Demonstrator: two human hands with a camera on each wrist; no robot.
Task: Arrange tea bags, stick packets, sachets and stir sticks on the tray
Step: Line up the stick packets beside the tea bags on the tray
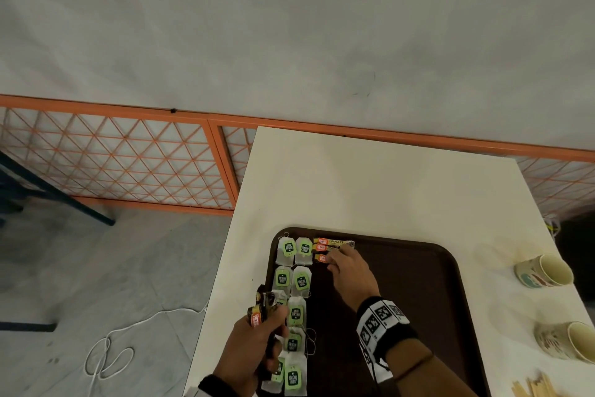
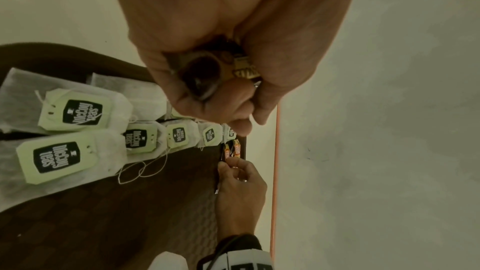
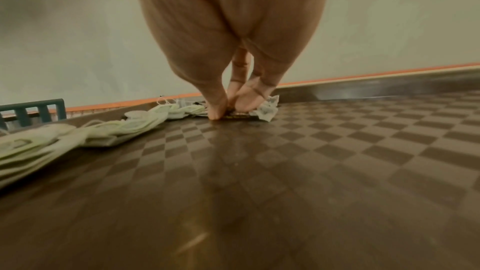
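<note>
Pinching a stick packet [image 1: 322, 258] onto the tray [image 1: 418, 268] — right hand [image 1: 351, 277]; left hand [image 1: 254, 348] clutches spare packets [image 1: 257, 316].

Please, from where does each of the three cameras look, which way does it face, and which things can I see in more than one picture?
Head: above the table, looking forward and down at the brown tray; both hands show.
Left wrist: along the left hand, which grips stick packets; beyond lie the tea bags.
Right wrist: low over the tray, along the right hand; its fingertips set down a stick packet.
Shared: tray and tea bags in all three views.
</note>
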